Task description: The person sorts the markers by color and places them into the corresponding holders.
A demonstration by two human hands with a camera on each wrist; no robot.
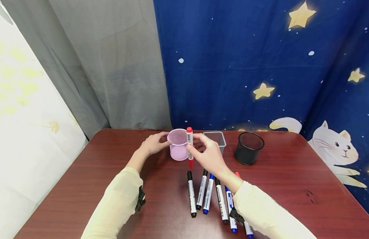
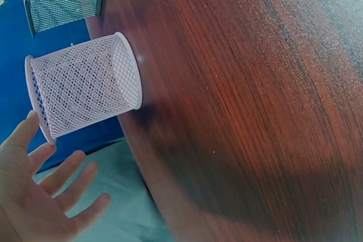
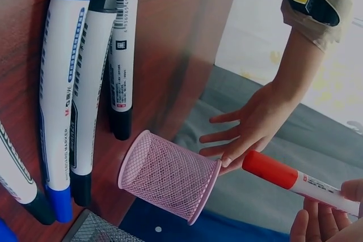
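Observation:
A pink mesh pen holder (image 1: 179,152) stands upright near the table's back edge. Thumb and index finger of my left hand (image 1: 154,144) pinch its rim from the left; the other fingers of that hand (image 2: 62,191) are spread apart beside it. Between thumb and fingers my right hand (image 1: 209,153) holds a red marker (image 1: 189,142), roughly upright, in front of the pen holder's right side. In the right wrist view, the red end of the marker (image 3: 271,169) lies near the holder's rim, apart from it.
Several black and blue markers (image 1: 191,196) lie on the table (image 1: 160,205) below my right forearm, with a red tip among them. Behind my right hand stands a square grey mesh holder (image 1: 220,139). A round black mesh holder (image 1: 247,152) is farther right. Curtains hang behind the table.

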